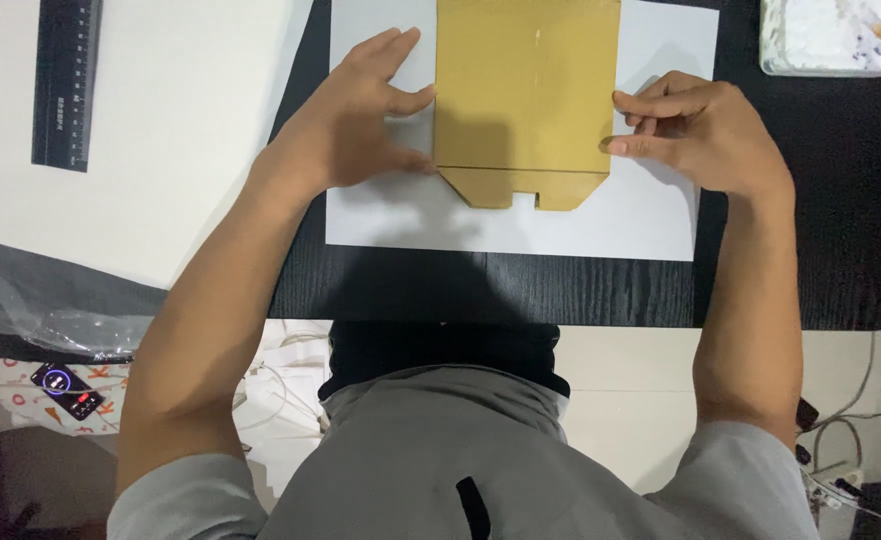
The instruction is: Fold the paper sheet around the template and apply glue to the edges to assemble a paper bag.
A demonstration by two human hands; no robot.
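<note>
On the white sheet (520, 215) a brown envelope (525, 95) lies flat. Left hand (345, 120) fingers are spread against its left edge; right hand (700, 130) fingers are pinched on its right edge. Uneven pressure could skew the bottom flap (520, 188) on the black surface (560, 290).

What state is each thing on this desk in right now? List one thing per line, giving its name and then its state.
Brown paper piece: flat on the white sheet, bottom flap folded up.
White sheet: flat on the black desk, under the brown piece.
Left hand: fingers spread, pressing at the piece's left edge.
Right hand: fingertips pinched at the piece's right edge.
Black ruler: flat, untouched.
Tray: upright, holding white stuff.
</note>
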